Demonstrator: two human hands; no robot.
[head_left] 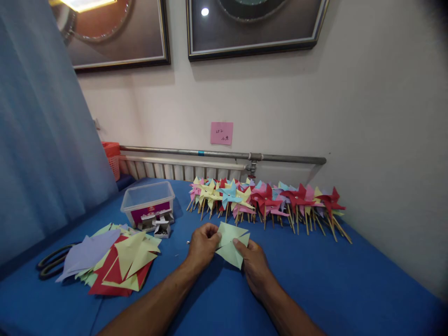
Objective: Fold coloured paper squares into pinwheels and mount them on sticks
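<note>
My left hand (203, 245) and my right hand (255, 268) both pinch a pale green cut paper square (231, 245) just above the blue table (315, 275). Left fingers are curled on the sheet's left flap near its middle. My right thumb presses a folded corner on the right side. A stack of cut coloured paper sheets (115, 261) lies to the left of my left arm.
A long row of finished paper pinwheels on sticks (266, 200) lies along the wall. A clear plastic box (149, 200) and small boxes of pins (157, 225) sit left of centre. Black scissors (52, 263) lie at the far left by a curtain.
</note>
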